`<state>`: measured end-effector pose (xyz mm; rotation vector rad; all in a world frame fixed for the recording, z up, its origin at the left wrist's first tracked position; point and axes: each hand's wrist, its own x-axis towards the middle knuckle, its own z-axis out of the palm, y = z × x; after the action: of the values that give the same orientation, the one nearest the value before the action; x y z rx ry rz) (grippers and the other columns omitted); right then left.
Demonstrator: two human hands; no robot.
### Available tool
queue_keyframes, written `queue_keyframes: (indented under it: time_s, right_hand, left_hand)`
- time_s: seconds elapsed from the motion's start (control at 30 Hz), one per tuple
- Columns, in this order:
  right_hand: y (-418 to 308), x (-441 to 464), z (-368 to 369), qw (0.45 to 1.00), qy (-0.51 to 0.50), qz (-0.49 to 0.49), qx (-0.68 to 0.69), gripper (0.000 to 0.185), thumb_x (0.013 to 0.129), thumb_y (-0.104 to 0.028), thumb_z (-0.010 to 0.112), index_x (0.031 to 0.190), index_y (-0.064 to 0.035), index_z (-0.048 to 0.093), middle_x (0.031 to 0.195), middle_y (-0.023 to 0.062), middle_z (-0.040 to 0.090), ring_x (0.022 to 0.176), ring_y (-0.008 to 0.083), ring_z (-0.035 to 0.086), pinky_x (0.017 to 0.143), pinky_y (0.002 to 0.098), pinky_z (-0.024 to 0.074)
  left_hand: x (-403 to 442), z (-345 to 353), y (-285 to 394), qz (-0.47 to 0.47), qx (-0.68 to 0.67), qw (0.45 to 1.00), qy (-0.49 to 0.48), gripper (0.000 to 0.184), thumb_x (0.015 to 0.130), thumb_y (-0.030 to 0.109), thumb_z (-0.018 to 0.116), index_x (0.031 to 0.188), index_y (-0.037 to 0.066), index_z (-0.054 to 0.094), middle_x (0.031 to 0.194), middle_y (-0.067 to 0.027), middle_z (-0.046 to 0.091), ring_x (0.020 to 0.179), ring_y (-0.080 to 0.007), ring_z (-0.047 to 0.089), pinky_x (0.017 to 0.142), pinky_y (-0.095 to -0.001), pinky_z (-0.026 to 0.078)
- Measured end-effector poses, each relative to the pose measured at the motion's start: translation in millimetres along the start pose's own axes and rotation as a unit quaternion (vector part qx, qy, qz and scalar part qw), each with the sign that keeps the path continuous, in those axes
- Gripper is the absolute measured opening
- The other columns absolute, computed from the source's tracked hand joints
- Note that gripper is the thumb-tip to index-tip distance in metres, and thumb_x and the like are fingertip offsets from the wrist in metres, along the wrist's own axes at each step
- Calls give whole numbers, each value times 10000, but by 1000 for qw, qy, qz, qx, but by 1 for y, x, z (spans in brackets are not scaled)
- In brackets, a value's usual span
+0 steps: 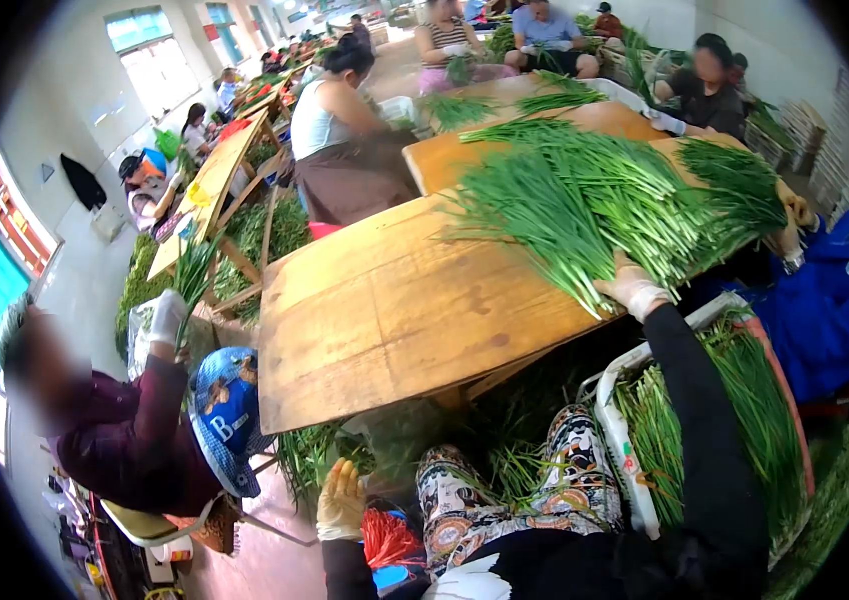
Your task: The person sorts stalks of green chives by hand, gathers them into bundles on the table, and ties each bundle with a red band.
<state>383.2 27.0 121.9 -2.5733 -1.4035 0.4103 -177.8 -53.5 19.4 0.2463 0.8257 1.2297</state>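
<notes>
A large pile of Chinese chives [615, 190] lies across the wooden table, pale cut ends toward me. My right hand [637, 287], in a thin pale glove, is at the near ends of the pile and grips some stalks there; part of its fingers is hidden among them. Down by my left knee, my left hand [342, 500] is gloved too, fingers stretched upward and holding nothing. Just right of it hangs a bundle of red strings [388, 538]. Beside my right leg stands a white-rimmed crate [613, 425] filled with more chives [745, 400].
The wooden table [375, 320] has its near edge before my knees. Close on the left sits a co-worker [135, 430] holding green stalks. Another person's gloved hand [795, 215] touches the pile's right end. A blue cloth [830, 300] hangs at right.
</notes>
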Motion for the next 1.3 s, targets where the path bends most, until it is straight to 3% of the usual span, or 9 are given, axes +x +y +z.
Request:
queue_keyframes:
  time_s: [0.3,0.33,0.47,0.67,0.73,0.8,0.93,1.07,1.3]
  right_hand:
    - [24,-44,0,991,92,-73,-70,832,694,-433,601,1302,-8,225,1084,215,506,990,331,487,844,372,390]
    - [26,-51,0,987,102,-69,-103,786,705,-396,600,1295,-10,251,1085,204,510,994,325,480,850,366,385]
    - [43,-89,12,921,262,-287,-6,625,689,-82,611,1254,-39,348,1221,142,433,1114,303,406,946,371,301]
    - [55,-152,41,923,218,-314,56,502,718,-9,565,1200,-55,431,1205,118,452,1130,282,396,965,370,284]
    - [59,-168,51,917,212,-328,76,417,748,-28,553,1156,-50,471,1161,126,482,1101,282,424,944,368,308]
    - [60,-179,57,908,219,-343,95,336,785,-57,535,1119,-53,501,1110,128,513,1040,272,474,904,359,343]
    - [35,-195,57,906,185,-356,133,330,770,-21,541,1096,-57,510,1079,126,532,1010,260,493,898,368,348]
    - [0,-195,71,890,125,-426,107,277,743,23,538,1010,-50,546,1015,108,568,958,262,517,851,358,381]
    - [-90,-191,91,848,14,-521,96,247,727,35,538,959,-42,572,958,111,584,892,262,541,792,341,416]
  left_hand:
    - [-15,-31,-28,-39,47,997,42,368,809,270,541,1105,56,497,1034,-50,568,920,-165,539,767,-304,440]
    - [-19,-31,-31,-38,31,997,57,363,798,265,561,1082,47,500,1008,-60,574,912,-176,539,765,-311,435]
    - [-20,-70,-41,-17,67,996,56,352,795,272,568,1042,27,514,959,-80,588,903,-194,541,782,-321,425]
    - [-33,-142,-59,-52,122,971,200,362,820,348,534,971,19,553,871,-94,610,833,-199,559,770,-313,418]
    - [-38,-189,-70,-37,70,964,254,406,846,363,491,915,-29,573,761,-82,591,621,-163,518,614,-246,434]
    - [-64,-198,-59,-30,185,935,302,453,851,385,468,905,-52,574,650,-59,557,513,-157,466,520,-235,419]
    - [-84,-315,-72,154,339,833,409,418,846,421,448,775,29,574,576,-37,533,457,-132,466,415,-267,381]
    - [-129,-280,-52,163,198,861,438,276,853,320,464,882,51,518,659,-54,569,486,-113,509,404,-223,375]
    - [-160,-287,-65,93,205,835,502,182,833,175,529,919,15,531,636,-70,587,485,-122,548,429,-221,430]
